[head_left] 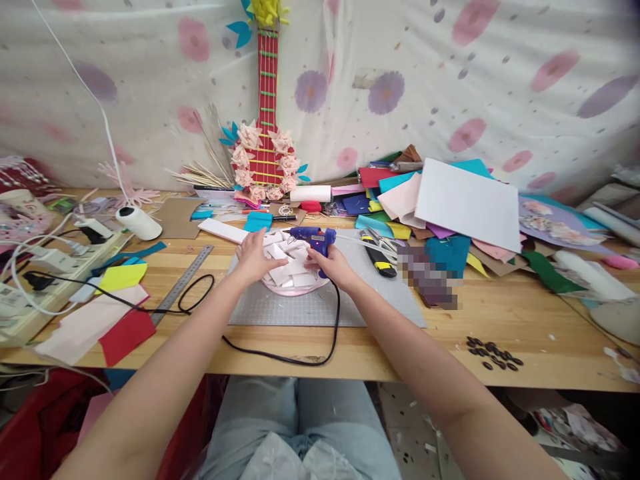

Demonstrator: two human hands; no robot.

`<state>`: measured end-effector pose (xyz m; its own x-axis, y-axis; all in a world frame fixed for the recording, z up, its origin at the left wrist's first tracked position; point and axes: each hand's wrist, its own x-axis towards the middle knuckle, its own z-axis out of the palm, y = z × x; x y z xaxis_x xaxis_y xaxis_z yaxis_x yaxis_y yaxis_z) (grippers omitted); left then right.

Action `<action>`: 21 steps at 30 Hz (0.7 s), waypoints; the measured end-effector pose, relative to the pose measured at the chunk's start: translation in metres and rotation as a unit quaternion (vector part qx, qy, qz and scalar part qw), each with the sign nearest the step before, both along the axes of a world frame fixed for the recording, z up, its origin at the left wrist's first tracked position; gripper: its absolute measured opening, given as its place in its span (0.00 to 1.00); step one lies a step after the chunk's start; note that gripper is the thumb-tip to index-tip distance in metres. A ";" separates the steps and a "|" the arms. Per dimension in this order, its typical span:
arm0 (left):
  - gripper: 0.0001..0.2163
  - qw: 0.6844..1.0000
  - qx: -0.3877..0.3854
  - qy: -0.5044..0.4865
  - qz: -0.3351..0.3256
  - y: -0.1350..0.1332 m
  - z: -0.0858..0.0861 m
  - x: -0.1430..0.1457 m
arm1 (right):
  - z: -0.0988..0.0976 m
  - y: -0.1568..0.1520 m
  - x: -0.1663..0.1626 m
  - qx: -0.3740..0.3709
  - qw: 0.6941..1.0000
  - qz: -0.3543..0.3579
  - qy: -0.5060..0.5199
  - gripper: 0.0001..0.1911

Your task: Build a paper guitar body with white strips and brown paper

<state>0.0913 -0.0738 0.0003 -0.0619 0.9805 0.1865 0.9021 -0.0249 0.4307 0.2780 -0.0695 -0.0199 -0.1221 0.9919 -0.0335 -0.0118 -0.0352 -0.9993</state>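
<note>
My right hand grips a blue glue gun, its nozzle pointing left over a pile of white paper pieces. The pieces lie on a round pink base that sits on a grey cutting mat. My left hand rests on the left side of the pile, fingers curled over the white pieces. The gun's black cord loops off the mat towards the table's front edge.
A steel ruler and coloured felt sheets lie at the left, by a power strip. A stack of coloured paper, scissors and a yellow-black knife are at the right. Dark beads lie near the front right. A red paper guitar leans at the back.
</note>
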 end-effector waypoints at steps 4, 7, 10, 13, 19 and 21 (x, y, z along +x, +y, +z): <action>0.46 0.999 -0.031 0.030 -0.031 0.004 0.001 -0.010 | -0.003 0.001 0.002 0.006 1.000 0.010 -0.023 0.10; 0.47 0.997 -0.038 0.047 -0.047 0.004 -0.005 -0.009 | -0.006 0.002 0.003 0.020 0.998 0.013 -0.056 0.11; 0.47 0.996 -0.042 0.056 -0.058 0.005 -0.009 -0.009 | -0.011 0.004 0.005 0.042 0.994 0.008 -0.100 0.13; 0.46 0.994 -0.040 0.070 -0.071 0.005 -0.009 -0.010 | -0.016 0.006 0.006 0.058 0.989 0.001 -0.133 0.15; 0.44 0.993 -0.042 0.079 -0.075 0.002 -0.006 -0.009 | -0.017 0.005 0.008 0.077 0.987 0.008 -0.144 0.16; 0.43 0.993 -0.038 0.080 -0.074 0.002 -0.008 -0.010 | -0.016 0.004 0.008 0.077 0.986 0.010 -0.145 0.15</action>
<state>0.0816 -0.0721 -0.0077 0.1076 0.9884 0.1076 0.9480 -0.1346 0.2884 0.2856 -0.0655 -0.0356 -0.1498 0.9854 0.0809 0.2740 0.1200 -0.9542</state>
